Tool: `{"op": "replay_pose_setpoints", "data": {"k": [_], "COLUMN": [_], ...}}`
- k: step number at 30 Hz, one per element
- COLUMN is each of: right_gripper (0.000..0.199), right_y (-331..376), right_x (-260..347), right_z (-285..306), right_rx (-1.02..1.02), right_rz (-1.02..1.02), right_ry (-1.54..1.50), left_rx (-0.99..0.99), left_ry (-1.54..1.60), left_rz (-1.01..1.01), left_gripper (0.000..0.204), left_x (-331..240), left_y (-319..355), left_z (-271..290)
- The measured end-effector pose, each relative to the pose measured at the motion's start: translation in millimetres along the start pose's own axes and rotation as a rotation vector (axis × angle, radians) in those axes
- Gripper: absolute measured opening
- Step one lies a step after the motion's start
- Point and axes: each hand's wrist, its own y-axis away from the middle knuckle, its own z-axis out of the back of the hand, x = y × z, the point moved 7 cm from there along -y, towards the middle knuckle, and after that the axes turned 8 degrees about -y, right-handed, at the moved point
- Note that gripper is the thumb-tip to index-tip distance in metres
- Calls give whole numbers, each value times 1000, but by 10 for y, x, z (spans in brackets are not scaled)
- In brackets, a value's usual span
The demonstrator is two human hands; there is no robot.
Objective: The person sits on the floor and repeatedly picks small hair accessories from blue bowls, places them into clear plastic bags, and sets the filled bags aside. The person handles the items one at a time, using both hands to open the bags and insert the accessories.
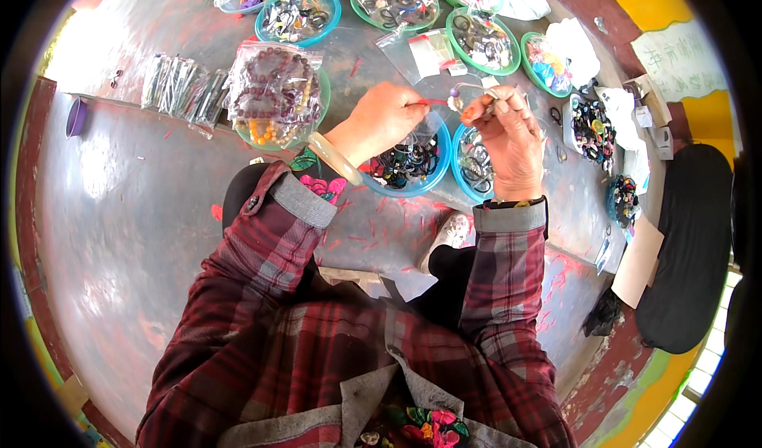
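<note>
My left hand (379, 121) pinches one end of a short red cord (432, 101). A pale bangle (335, 159) circles the left wrist. My right hand (512, 142) holds a thin, curved beaded bracelet (456, 96) between thumb and fingers. Small purple and whitish beads hang on its left side, where the red cord meets it; whether the cord is tied or only touching I cannot tell. An orange-red piece (475, 111) shows at the right fingertips. Both hands are raised over a blue basin (435, 180) of dark cords and another blue basin (460, 170) of bagged rings.
Several basins of small trinkets stand at the far side, including a green basin (516, 61). A bag of dark red bead strings (274, 87) lies at the left, beside packets of thin sticks (176, 85). A white tray (570, 123) of trinkets and a black cushion (686, 249) are at the right.
</note>
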Motion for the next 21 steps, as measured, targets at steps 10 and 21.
{"op": "replay_pose_setpoints", "data": {"k": [10,21], "right_gripper": [15,8], "right_y": [23,6], "right_x": [-67,-126], "right_z": [-39,-21], "right_rx": [96,-17], "right_rz": [-78,-194], "right_ry": [244,400], "left_rx": [60,10], "left_ry": [-57,-54], "left_rz": [-79,-67], "left_gripper": [27,23], "left_x": [-67,-72], "left_y": [-13,16], "left_z": [-62,-14]}}
